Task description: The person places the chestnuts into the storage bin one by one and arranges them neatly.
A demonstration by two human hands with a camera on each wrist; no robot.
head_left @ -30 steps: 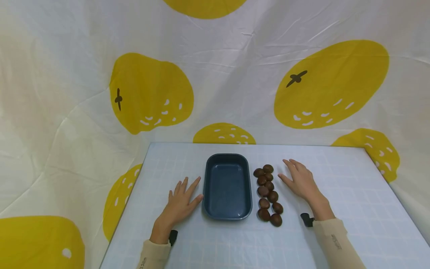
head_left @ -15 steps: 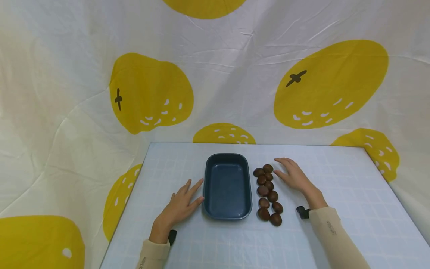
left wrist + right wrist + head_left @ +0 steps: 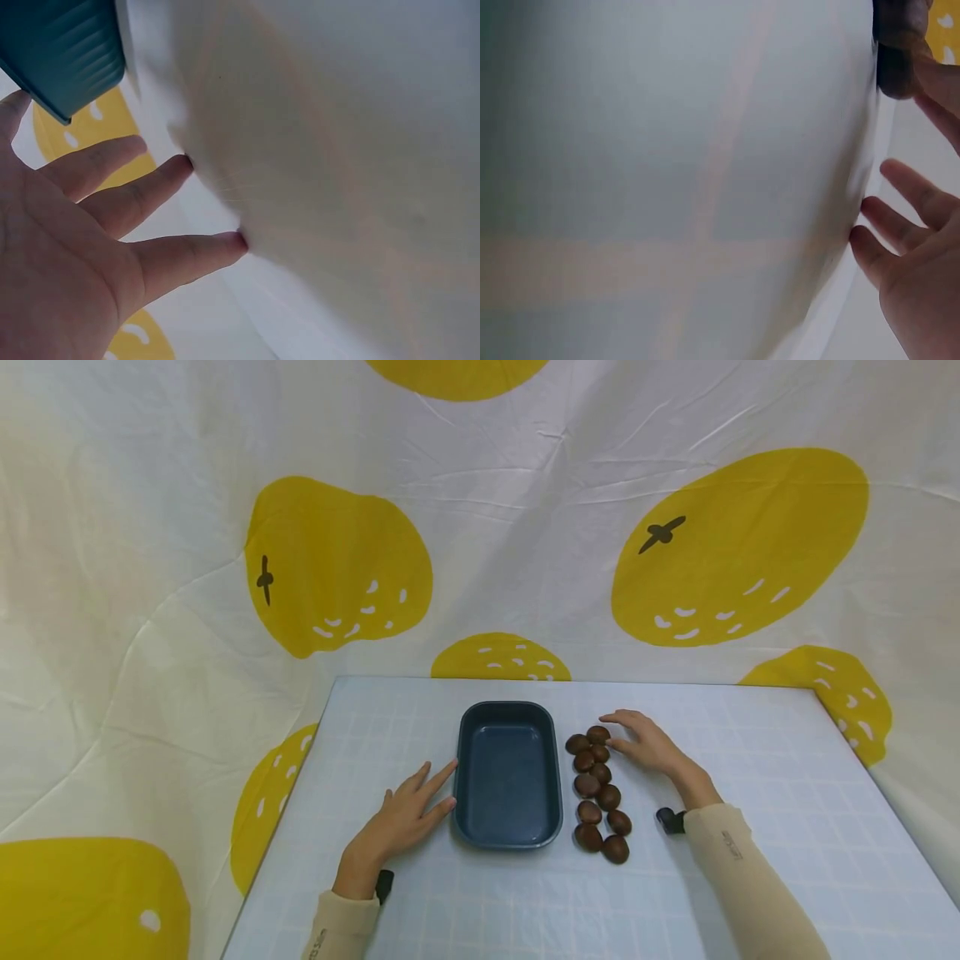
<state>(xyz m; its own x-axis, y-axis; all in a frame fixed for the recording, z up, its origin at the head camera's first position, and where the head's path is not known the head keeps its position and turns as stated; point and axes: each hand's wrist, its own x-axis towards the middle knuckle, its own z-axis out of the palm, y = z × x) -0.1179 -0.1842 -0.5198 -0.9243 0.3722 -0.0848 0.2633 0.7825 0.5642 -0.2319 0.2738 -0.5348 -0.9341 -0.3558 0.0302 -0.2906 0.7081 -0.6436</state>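
A dark blue rectangular baking dish stands on the table, with nothing in it. My left hand is at its left side with fingers spread, index and thumb at the rim; in the left wrist view other fingertips rest on the tabletop. Right of the dish lie several brown chestnuts in a rough double column. At their far end my right hand has its index finger and thumb on either side of the farthest chestnut. In the right wrist view, the thumb is against a dark chestnut; a firm grip is not visible.
The pale checked tabletop stretches around the dish and chestnuts. Behind it hangs a white cloth printed with large yellow fruit shapes. Each wrist carries a small black camera, the right one close to the table.
My right hand has moved left to the farthest chestnut, its thumb and index finger drawing near it. My left hand has shifted slightly right, its index finger reaching the dish's side.
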